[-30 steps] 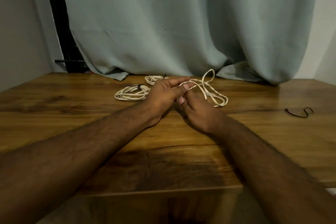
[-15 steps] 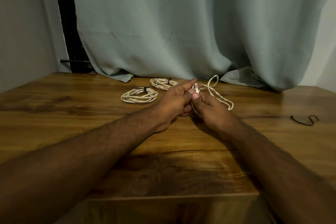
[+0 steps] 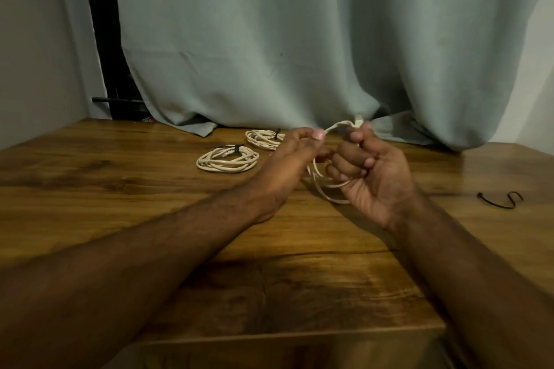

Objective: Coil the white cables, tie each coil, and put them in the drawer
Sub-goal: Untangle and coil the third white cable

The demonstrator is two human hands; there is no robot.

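My left hand point(image 3: 295, 159) and my right hand point(image 3: 373, 172) meet above the middle of the wooden table point(image 3: 120, 204), both holding one loose white cable point(image 3: 328, 184). A stretch of it runs between the fingertips of both hands, and its loops hang from my right palm down to the table. Two tied white coils lie to the left: a larger one point(image 3: 227, 159) with a dark tie, and a smaller one point(image 3: 263, 138) behind it, near the curtain. No drawer is in view.
A black tie point(image 3: 500, 200) lies loose on the table at the right. A pale green curtain point(image 3: 299, 54) hangs along the table's back edge and drapes onto it. The table's front edge runs just below my forearms.
Both hands have lifted off the table with the cable. My right hand has turned palm-up and the loose loops, earlier spread on the table, are gathered in it.
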